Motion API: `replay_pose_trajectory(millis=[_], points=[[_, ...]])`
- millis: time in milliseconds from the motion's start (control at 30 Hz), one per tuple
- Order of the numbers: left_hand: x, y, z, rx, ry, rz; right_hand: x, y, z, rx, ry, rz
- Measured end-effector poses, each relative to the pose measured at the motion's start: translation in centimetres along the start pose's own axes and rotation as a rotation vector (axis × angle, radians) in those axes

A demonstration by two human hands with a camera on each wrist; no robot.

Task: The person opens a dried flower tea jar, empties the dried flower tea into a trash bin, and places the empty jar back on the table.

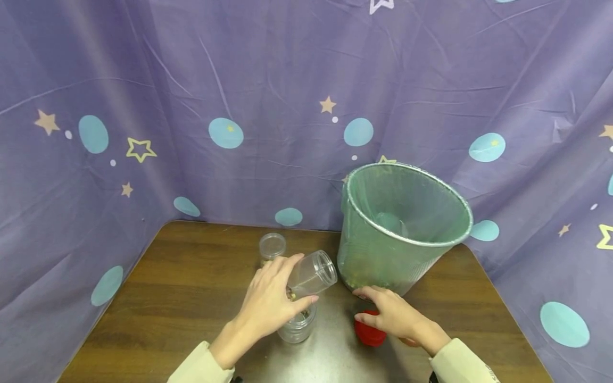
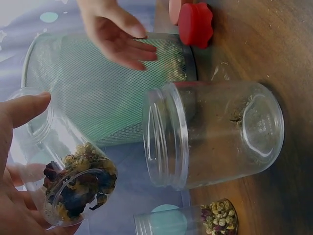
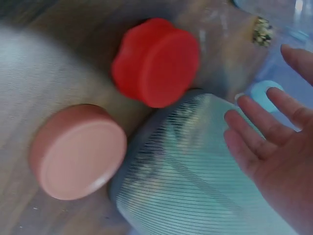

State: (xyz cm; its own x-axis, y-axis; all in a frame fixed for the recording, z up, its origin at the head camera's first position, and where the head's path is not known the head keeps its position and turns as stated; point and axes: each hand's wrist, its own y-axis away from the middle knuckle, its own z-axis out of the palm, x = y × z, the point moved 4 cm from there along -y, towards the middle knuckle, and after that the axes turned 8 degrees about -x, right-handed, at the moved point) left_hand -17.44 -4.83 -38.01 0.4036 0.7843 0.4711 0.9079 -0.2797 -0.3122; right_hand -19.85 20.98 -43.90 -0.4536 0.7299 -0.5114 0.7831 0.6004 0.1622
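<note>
My left hand [image 1: 268,303] grips a small clear jar [image 1: 306,275], fingers on one side and thumb on the other. The jar tilts with its uncapped mouth toward the mesh basket. Dried flowers [image 2: 83,178], yellow and dark, lie at its bottom in the left wrist view. Below that hand a larger clear jar [image 2: 220,139] stands uncapped on the table, a few dark bits inside. My right hand [image 1: 399,316] is held over a red scalloped lid [image 3: 161,63], fingers spread and nothing in them. Beside the red lid lies a pink round lid [image 3: 80,152].
Behind the right hand stands a green mesh wastebasket [image 1: 383,260], with some yellowish bits at its bottom. Another small clear jar [image 1: 272,246] with dried flower buds [image 2: 220,217] stands farther back on the wooden table [image 1: 191,287]. A purple curtain [image 1: 278,80] surrounds the table.
</note>
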Motion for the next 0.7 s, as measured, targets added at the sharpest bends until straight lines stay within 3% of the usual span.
replay_pose_trajectory(millis=[500,700], points=[[-0.3,-0.6,-1.0,0.021,-0.032,0.034,-4.8,0.8,-4.8,0.124,0.031,-0.228],[-0.1,-1.2,-1.8,0.021,-0.042,0.039,-6.3,1.1,-6.9,0.214,0.054,-0.277]])
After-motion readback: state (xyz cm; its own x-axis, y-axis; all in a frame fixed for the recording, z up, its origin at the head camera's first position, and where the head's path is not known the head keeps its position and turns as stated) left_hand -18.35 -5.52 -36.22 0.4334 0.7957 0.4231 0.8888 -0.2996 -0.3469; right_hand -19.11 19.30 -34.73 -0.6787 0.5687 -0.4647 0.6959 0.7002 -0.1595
